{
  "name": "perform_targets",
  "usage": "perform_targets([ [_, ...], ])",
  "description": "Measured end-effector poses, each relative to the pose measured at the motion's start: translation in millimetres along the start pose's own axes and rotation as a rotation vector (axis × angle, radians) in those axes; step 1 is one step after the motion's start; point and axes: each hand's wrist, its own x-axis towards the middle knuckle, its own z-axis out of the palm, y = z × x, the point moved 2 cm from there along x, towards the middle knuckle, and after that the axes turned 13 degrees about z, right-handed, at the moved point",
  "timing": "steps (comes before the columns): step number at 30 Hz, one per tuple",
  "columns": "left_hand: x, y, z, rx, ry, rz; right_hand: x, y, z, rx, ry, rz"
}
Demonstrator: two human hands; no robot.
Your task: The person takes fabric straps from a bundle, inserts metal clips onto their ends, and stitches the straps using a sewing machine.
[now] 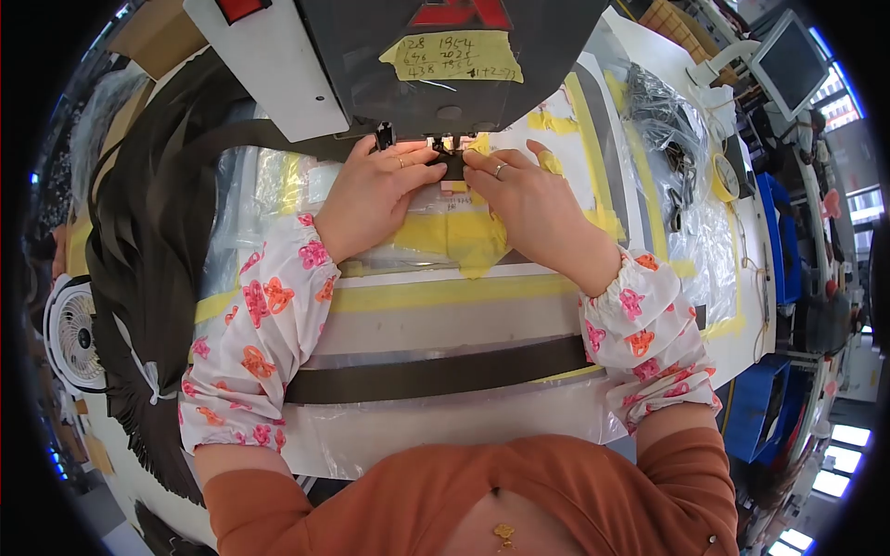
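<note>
Under the head of a sewing machine (pixel 445 107), a small part of a dark fabric strip (pixel 451 168) shows between my fingertips. My left hand (pixel 371 196) has its thumb and fingers closed on the strip's left side, close to the presser foot (pixel 446 145). From the right, my right hand (pixel 533 195) pinches at the strip's other side, its fingers bent and partly hiding it. A dark band (pixel 250 135) runs from the left toward the machine, passing behind my left hand. What lies beneath my fingertips is hidden.
A large bundle of dark strips (pixel 139 213) hangs at the left, beside a white fan (pixel 76 332). Another dark strip (pixel 445 372) lies across the table in front. Yellow tape (pixel 445 295) covers parts of the worktop. Clear plastic (pixel 700 213) and blue bins (pixel 765 408) are at right.
</note>
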Motion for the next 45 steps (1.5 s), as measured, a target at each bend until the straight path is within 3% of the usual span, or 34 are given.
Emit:
perform_targets([
  [11,4.4,-25.5,7.6,-0.028,0.021,-0.099,18.5,13.4,6.9,-0.05,-0.016,-0.005],
  [14,4.4,-25.0,6.1,-0.038,0.084,-0.024,22.8,9.0,1.0,-0.1,-0.253,0.067],
  [28,7.6,-16.8,6.6,-0.063,0.13,-0.096,10.0,10.5,10.2,0.064,-0.032,0.095],
  [30,7.9,-9.1,-1.4,-0.031,0.214,-0.018,9.9,8.9,8.8,0.089,-0.035,0.056],
  [31,1.6,-9.0,5.0,0.16,0.199,0.052,8.6,7.5,9.0,0.121,-0.059,0.047],
  [32,-2.1,-6.2,5.4,0.106,0.05,0.001,4.9,2.9,6.1,0.118,-0.047,0.02],
  [37,-4.1,3.2,0.7,0.172,0.021,0.299,-0.7,-3.4,3.2,0.168,-0.053,-0.029],
  [45,-1.4,8.8,-1.6,0.261,-0.077,0.294,-4.8,-4.8,8.6,0.149,-0.026,-0.015],
])
